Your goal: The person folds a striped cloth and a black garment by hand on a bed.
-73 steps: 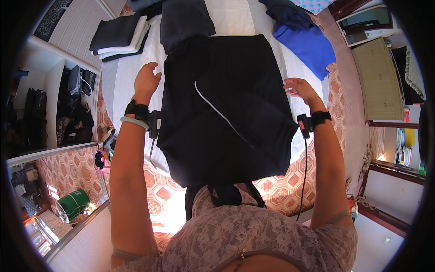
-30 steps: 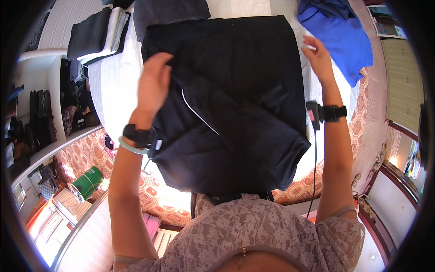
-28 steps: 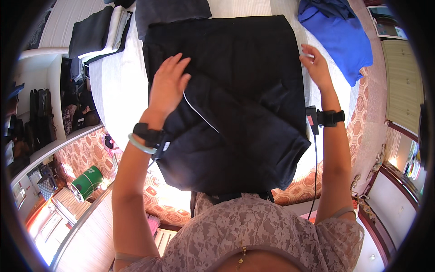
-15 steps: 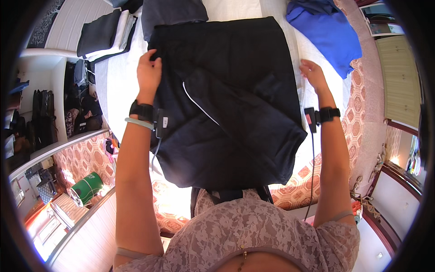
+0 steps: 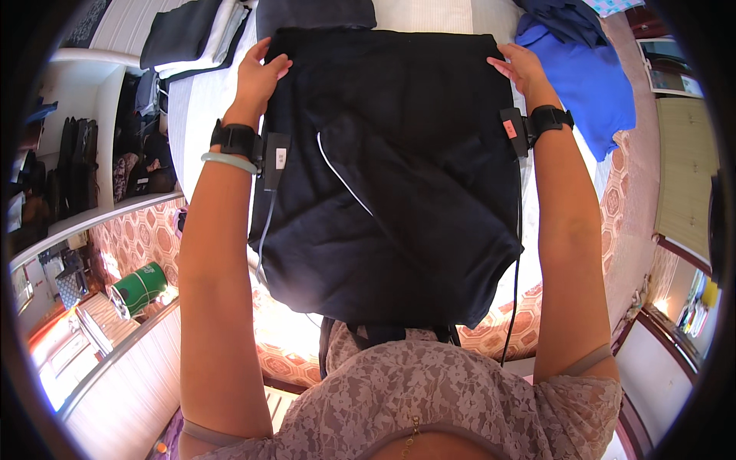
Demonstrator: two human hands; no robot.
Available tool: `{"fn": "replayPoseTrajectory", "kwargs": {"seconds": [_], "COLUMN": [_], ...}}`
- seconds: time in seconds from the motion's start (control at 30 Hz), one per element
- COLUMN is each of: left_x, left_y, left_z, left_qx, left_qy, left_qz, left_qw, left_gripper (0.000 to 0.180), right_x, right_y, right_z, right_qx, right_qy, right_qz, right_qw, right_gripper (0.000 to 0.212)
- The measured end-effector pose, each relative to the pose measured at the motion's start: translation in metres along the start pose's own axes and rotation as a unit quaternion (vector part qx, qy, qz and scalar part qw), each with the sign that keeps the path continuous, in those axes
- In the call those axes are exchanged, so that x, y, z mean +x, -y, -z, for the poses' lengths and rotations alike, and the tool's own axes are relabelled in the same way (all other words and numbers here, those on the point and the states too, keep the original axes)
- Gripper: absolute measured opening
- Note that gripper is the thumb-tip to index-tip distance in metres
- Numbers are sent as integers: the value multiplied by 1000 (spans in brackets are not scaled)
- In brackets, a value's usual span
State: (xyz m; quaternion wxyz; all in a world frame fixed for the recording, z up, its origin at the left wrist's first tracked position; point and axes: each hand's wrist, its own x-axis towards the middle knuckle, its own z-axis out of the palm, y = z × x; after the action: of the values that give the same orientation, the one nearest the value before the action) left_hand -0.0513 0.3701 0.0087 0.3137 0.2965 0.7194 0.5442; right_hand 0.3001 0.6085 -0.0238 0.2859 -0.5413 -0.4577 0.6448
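Observation:
A black garment (image 5: 414, 100) lies spread out in front of me, sleeves apparently folded across it, with a thin white stripe (image 5: 343, 176) slanting over the middle. At its far left corner, my left hand (image 5: 261, 77) is closed, fingers and thumb on the edge of the cloth. My right hand (image 5: 521, 67) pinches the far right corner in the same way. Some fingertips are hidden by the cloth. The near edge of the garment hangs close to my body.
Folded dark and white clothes (image 5: 184, 38) are stacked at the far left, beside a dark grey folded garment (image 5: 314, 14). Blue clothing (image 5: 586, 84) lies at the far right of the bed's white cover (image 5: 429, 15). Open shelves (image 5: 84, 100) stand left. A cable (image 5: 515, 291) hangs from my right wrist.
Both hands have moved away from me, up along the sides to the garment's far corners. The right hand, apart from the cloth before, now grips it.

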Motion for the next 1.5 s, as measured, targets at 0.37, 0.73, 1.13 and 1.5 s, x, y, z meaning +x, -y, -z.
{"fn": "replayPoseTrajectory", "kwargs": {"seconds": [0.37,0.73,1.13,1.5], "left_x": [-29,-178,-390,-423], "left_y": [-34,-76,25,66], "left_z": [42,110,144,145], "left_qx": [20,-29,77,131], "left_qy": [-16,64,161,122], "left_qz": [-50,-114,-149,-196], "left_qw": [998,991,973,964], "left_gripper": [30,14,40,34], "right_x": [-42,-274,-467,-481], "right_y": [36,49,-90,-174], "right_z": [29,75,83,88], "right_qx": [-55,-112,-144,-184], "right_qy": [151,156,144,64], "right_qz": [69,221,220,196], "right_qw": [985,956,954,961], "right_gripper": [16,25,26,26]}}
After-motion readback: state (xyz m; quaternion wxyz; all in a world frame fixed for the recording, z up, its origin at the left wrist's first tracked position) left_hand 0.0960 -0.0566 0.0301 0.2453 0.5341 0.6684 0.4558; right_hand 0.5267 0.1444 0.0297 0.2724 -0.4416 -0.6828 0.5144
